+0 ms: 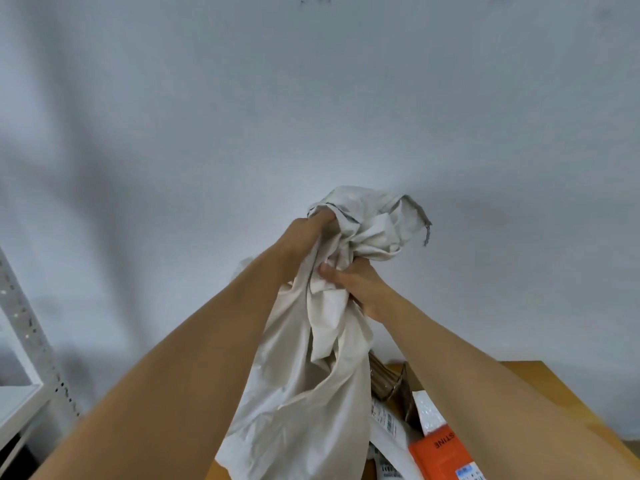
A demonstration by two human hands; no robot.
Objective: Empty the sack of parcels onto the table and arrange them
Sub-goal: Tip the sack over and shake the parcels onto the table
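**Head view: sack held inverted above parcels on table**

Head camera recorded both bare arms raised in front of a plain grey wall. The left hand (304,237) gripped the bunched top of a pale cloth sack (322,358), its fingers curled into the fabric near a dark stitched hem. The right hand (360,285) clutched the gathered cloth just below and beside it, thumb pressed across the folds. The sack hung slack from both hands, its lower part draping down toward the wooden table (540,379).

Parcels lay heaped on the table beneath and to the right of the hanging cloth, near the table's near edge. An orange parcel (440,455) bearing dark lettering and a blue label lay nearest the camera. A white bubble mailer (427,415) lay just behind it, and a brown cardboard box (384,382) stood further back, touching the sack. White labelled mailers (384,424) lay partly hidden under the cloth.

A white perforated shelf upright (24,323) stood at the left edge of the view.
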